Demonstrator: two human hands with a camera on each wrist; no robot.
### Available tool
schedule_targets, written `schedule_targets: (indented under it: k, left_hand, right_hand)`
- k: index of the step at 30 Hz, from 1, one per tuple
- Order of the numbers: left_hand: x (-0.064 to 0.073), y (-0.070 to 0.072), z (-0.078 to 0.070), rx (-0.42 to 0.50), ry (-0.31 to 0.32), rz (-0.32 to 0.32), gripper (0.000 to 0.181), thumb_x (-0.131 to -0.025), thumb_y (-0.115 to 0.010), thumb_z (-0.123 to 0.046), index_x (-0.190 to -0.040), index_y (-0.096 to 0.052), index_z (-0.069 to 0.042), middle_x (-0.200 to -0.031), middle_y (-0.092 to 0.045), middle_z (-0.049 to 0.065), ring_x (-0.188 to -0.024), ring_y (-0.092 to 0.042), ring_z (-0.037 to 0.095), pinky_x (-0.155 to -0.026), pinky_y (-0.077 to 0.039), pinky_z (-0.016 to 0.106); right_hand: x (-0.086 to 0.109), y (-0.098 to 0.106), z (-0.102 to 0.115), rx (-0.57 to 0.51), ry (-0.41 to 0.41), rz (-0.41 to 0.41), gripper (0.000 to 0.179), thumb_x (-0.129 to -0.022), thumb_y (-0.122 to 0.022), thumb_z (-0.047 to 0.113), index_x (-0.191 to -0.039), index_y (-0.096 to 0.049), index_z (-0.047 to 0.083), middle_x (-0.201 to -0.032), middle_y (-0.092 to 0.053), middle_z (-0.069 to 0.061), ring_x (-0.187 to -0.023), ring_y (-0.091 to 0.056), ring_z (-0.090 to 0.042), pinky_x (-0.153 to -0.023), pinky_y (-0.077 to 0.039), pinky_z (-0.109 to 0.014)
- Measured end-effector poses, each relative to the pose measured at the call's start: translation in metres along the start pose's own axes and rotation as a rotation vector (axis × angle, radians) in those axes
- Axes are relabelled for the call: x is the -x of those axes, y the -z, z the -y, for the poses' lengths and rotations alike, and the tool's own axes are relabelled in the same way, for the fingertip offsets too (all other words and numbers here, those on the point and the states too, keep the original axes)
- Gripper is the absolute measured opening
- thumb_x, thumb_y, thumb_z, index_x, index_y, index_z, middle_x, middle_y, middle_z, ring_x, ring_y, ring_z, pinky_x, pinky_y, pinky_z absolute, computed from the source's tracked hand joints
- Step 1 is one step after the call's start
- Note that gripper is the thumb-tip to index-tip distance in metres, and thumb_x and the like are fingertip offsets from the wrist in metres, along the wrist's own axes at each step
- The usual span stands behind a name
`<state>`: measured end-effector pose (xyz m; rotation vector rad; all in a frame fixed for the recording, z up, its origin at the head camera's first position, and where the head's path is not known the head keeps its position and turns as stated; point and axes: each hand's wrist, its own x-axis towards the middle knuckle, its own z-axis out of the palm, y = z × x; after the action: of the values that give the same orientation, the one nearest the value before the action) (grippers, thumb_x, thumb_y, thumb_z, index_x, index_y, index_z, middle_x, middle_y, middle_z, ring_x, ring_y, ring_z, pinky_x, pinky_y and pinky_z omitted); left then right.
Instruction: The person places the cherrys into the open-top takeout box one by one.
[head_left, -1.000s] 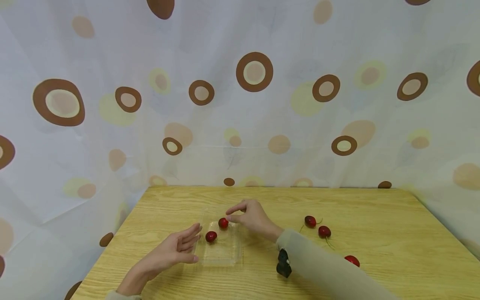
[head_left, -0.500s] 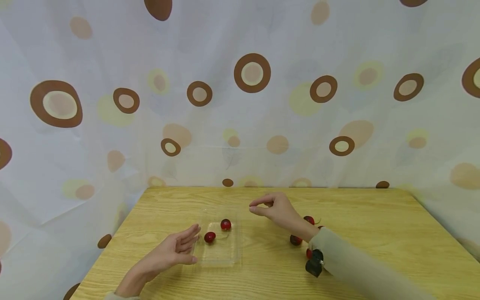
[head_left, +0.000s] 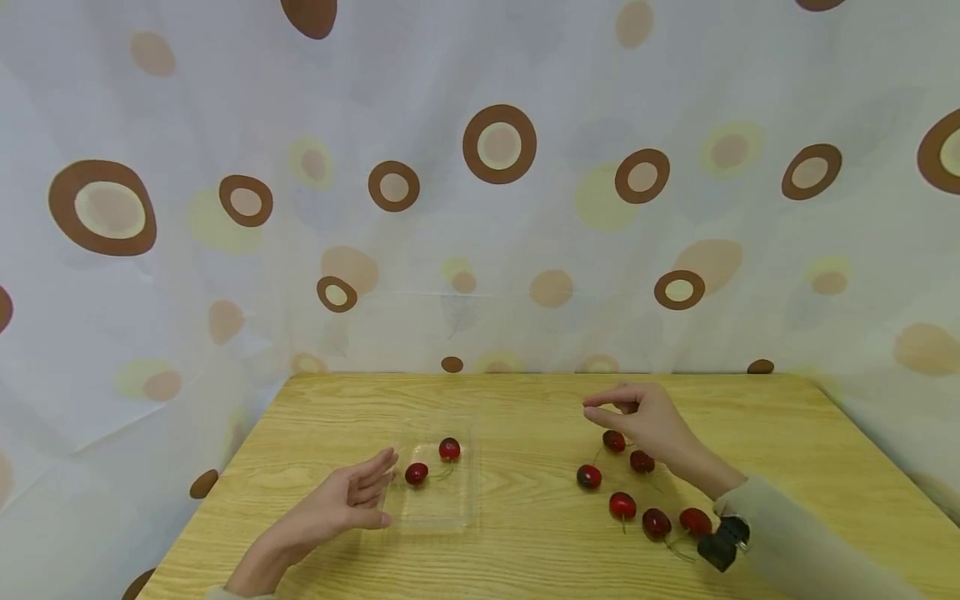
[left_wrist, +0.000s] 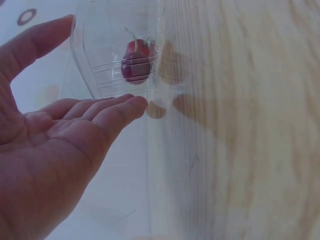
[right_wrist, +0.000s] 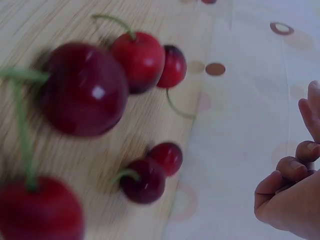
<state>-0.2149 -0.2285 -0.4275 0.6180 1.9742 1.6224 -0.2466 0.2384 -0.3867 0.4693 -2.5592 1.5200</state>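
Cherries (head_left: pixel 656 523) lie loose on the bench (head_left: pixel 517 554), six in all. Left hand (head_left: pixel 341 500), thumb spread from straight fingers, flanks the box (head_left: pixel 431 525) holding two cherries (head_left: pixel 449 449). Farther, the right hand (head_left: pixel 660 427) has shifted box-to-loose-six, fingers nearly meeting, apparently empty; that placement seems finished.

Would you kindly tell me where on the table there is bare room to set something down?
Bare table lies between the clear tray and the loose cherries, and from the tray to the back left corner. It is crowded around those cherries, near the right grip, and at the tray's left side, by the left grip.
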Motion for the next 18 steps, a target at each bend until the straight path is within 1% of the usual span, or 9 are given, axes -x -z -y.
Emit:
schedule_targets:
  k: [4, 5, 9, 10, 11, 12, 14, 16, 18]
  left_hand:
    - [0.001, 0.0, 0.0, -0.002, 0.004, 0.001, 0.091, -0.104, -0.066, -0.007, -0.166, -0.001, 0.005, -0.171, -0.003, 0.027, -0.155, -0.01, 0.049, -0.122, -0.024, 0.056]
    - [0.001, 0.0, 0.0, 0.0, 0.005, 0.002, 0.091, -0.104, -0.066, -0.007, -0.166, -0.001, 0.004, -0.171, -0.003, 0.027, -0.155, -0.01, 0.049, -0.122, -0.025, 0.056]
    - [0.001, 0.0, 0.0, 0.008, 0.006, 0.004, 0.091, -0.104, -0.066, -0.007, -0.166, -0.001, 0.004, -0.171, -0.002, 0.027, -0.155, -0.01, 0.049, -0.122, -0.025, 0.056]
    - [0.001, 0.0, 0.0, 0.01, 0.006, 0.005, 0.091, -0.104, -0.066, -0.007, -0.166, -0.001, 0.004, -0.171, -0.002, 0.027, -0.155, -0.009, 0.049, -0.122, -0.025, 0.057]
    - [0.001, 0.0, 0.0, 0.011, 0.007, 0.006, 0.091, -0.104, -0.066, -0.007, -0.166, -0.001, 0.004, -0.171, -0.002, 0.027, -0.155, -0.009, 0.049, -0.122, -0.024, 0.057]
    - [0.0, 0.0, 0.0, 0.012, 0.006, 0.007, 0.091, -0.104, -0.066, -0.007, -0.166, -0.001, 0.004, -0.171, -0.002, 0.027, -0.155, -0.009, 0.049, -0.122, -0.024, 0.058]
    - [0.0, -0.001, 0.001, 0.013, 0.004, 0.007, 0.091, -0.104, -0.066, -0.006, -0.166, 0.0, 0.004, -0.171, -0.002, 0.028, -0.155, -0.009, 0.05, -0.122, -0.023, 0.059]
    - [0.0, -0.001, 0.001, 0.012, 0.004, 0.006, 0.091, -0.104, -0.066, -0.006, -0.166, 0.0, 0.005, -0.171, -0.002, 0.027, -0.155, -0.009, 0.05, -0.122, -0.023, 0.059]
    - [0.0, 0.0, 0.001, 0.011, 0.003, 0.006, 0.091, -0.104, -0.066, -0.006, -0.166, 0.0, 0.005, -0.171, -0.002, 0.027, -0.155, -0.009, 0.05, -0.122, -0.023, 0.059]
  right_hand:
    - [0.011, 0.018, -0.01, 0.044, -0.032, -0.032, 0.026, -0.098, -0.079, 0.023, -0.116, -0.081, 0.005, -0.087, -0.062, -0.009, -0.068, -0.037, -0.026, -0.058, -0.033, -0.036]
    - [0.014, 0.022, -0.012, 0.052, -0.044, -0.033, 0.027, -0.098, -0.079, 0.023, -0.116, -0.081, 0.004, -0.084, -0.058, -0.01, -0.073, -0.046, -0.028, -0.062, -0.041, -0.035]
    - [0.025, 0.034, -0.02, 0.087, -0.105, -0.037, 0.03, -0.098, -0.079, 0.027, -0.118, -0.081, 0.004, -0.086, -0.059, -0.006, -0.079, -0.047, -0.033, -0.064, -0.041, -0.039]
    - [0.029, 0.036, -0.022, 0.087, -0.115, -0.033, 0.031, -0.098, -0.079, 0.027, -0.118, -0.08, 0.004, -0.083, -0.057, -0.006, -0.09, -0.055, -0.036, -0.073, -0.048, -0.039]
    - [0.032, 0.039, -0.024, 0.082, -0.131, -0.029, 0.032, -0.098, -0.079, 0.027, -0.119, -0.08, 0.003, -0.082, -0.055, -0.005, -0.091, -0.054, -0.037, -0.073, -0.048, -0.039]
    - [0.034, 0.041, -0.026, 0.08, -0.148, -0.026, 0.032, -0.098, -0.079, 0.028, -0.119, -0.08, 0.003, -0.081, -0.054, -0.004, -0.081, -0.046, -0.034, -0.066, -0.041, -0.038]
    - [0.041, 0.044, -0.029, 0.076, -0.174, -0.017, 0.034, -0.098, -0.079, 0.028, -0.12, -0.08, 0.003, -0.076, -0.047, -0.003, -0.09, -0.053, -0.038, -0.072, -0.043, -0.034]
    - [0.046, 0.046, -0.032, 0.065, -0.194, -0.008, 0.036, -0.097, -0.079, 0.028, -0.121, -0.079, 0.001, -0.071, -0.037, -0.004, -0.087, -0.052, -0.037, -0.073, -0.044, -0.032]
    - [0.052, 0.047, -0.035, 0.066, -0.221, -0.004, 0.038, -0.096, -0.08, 0.029, -0.121, -0.079, 0.001, -0.072, -0.036, -0.003, -0.076, -0.045, -0.031, -0.067, -0.039, -0.031]
